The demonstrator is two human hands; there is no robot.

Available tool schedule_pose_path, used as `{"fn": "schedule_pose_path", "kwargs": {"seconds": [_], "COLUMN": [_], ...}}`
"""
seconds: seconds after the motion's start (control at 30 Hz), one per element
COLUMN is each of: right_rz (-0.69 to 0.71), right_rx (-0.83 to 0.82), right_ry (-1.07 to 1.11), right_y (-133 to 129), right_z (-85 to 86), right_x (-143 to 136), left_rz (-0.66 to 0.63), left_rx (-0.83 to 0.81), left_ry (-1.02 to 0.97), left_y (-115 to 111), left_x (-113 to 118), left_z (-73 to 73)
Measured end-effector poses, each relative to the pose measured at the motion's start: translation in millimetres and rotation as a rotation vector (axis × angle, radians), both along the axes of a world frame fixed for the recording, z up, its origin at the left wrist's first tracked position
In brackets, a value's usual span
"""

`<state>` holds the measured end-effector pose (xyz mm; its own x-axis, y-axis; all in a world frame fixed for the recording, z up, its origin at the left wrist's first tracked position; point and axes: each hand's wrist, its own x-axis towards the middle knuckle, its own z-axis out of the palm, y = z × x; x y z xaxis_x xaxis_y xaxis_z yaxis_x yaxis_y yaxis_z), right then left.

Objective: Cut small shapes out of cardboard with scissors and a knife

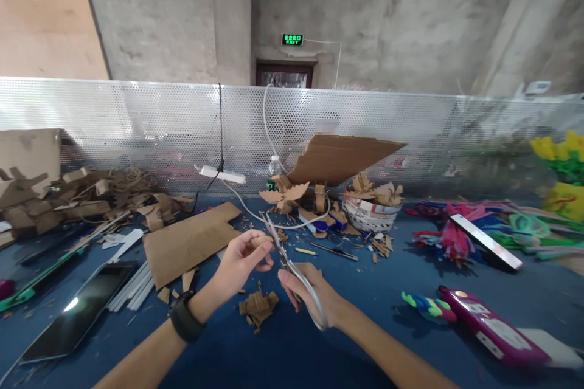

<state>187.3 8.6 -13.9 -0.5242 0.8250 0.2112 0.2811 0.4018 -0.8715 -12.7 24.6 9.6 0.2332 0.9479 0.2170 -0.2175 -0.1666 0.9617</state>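
My right hand is wrapped round the grey handles of a pair of scissors. Their blades point up and away, slightly parted, beside my left fingertips. My left hand is closed in a pinch on a small scrap of brown cardboard, mostly hidden by the fingers. Below the hands lies a little heap of cardboard scraps on the blue table. Left of my left hand rests a larger flat cardboard sheet. Beyond the scissors stands a cut cardboard shape with jagged edges.
A woven basket holds cardboard pieces, with a tilted cardboard panel behind it. Cardboard offcuts pile up at left, near a black tablet. At right lie pipe cleaners, a phone and a purple device.
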Motion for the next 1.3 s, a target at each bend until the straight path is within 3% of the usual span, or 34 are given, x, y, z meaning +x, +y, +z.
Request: {"fn": "schedule_pose_path", "kwargs": {"seconds": [0.3,0.67,0.87,1.3], "right_rz": [0.052,0.085,0.103,0.076], "right_rx": [-0.019,-0.017,0.0,0.028], "right_ry": [-0.074,-0.144,-0.147,-0.136], "right_y": [11,4,6,7], "right_z": [-10.0,5.5,3.6,-3.6], "right_x": [10,13,15,10], "left_rz": [0.007,0.055,0.112,0.093], "left_rx": [0.011,0.053,0.061,0.094], "left_ry": [-0.021,0.081,0.1,0.124], "left_y": [-1,-7,-9,-12], "left_x": [-3,1,2,7], "left_z": [5.1,8.1,9.0,5.4]}}
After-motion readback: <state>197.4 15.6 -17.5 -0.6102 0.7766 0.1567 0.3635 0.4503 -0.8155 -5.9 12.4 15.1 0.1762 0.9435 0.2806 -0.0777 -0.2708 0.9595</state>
